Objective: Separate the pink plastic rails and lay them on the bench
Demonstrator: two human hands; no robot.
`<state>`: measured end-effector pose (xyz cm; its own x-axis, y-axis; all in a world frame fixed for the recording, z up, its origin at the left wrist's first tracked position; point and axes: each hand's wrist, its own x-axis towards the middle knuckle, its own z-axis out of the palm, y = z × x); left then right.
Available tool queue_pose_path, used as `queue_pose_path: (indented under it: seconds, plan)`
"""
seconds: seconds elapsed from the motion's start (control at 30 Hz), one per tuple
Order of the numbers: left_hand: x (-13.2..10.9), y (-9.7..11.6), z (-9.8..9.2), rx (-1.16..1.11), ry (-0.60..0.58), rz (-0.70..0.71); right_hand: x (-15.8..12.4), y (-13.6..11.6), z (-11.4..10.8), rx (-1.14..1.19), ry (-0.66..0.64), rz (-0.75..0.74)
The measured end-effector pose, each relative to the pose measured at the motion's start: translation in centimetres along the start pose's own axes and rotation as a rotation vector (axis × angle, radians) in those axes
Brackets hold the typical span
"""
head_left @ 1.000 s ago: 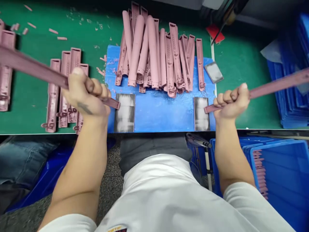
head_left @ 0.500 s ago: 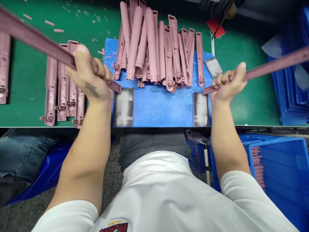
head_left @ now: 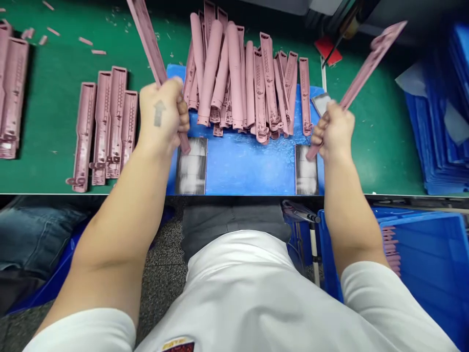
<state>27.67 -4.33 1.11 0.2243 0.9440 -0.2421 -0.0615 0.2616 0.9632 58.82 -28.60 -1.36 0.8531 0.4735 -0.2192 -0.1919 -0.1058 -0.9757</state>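
On the green table lies a blue plastic mat, with a heap of long pink plastic mouldings on its far half. My left hand holds the left moulding over the grey abrasive left pad. My right hand holds the right moulding over the right pad. A row of four mouldings lies left of the mat.

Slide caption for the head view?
Left hand grips one long pink plastic strip, right hand a second strip, over grey patches on a blue mat.
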Motion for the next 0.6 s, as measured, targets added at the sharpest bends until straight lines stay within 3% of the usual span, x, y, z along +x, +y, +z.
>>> queue_pose_path:
  seconds: [0.17,0.3,0.47,0.53,0.6]
  plan:
    - [-1.2,0.5,0.3,0.012,-0.008,-0.011,1.0,0.7,-0.9,-0.024,-0.144,-0.059]
    - [-2.1,0.8,0.7,0.005,0.015,0.053,0.6,0.7,-0.2,0.038,-0.092,-0.053]
    - [-2.3,0.9,0.7,0.064,-0.023,0.021,-0.6,-0.1,0.9,0.045,-0.015,-0.005]
    - [-2.5,1.0,0.6,0.065,0.004,0.041,-0.9,-0.3,1.0,0.051,-0.028,-0.018]
    - [-2.6,1.1,0.4,0.091,-0.040,-0.006,-1.1,-0.3,1.0,0.018,-0.085,0.005]
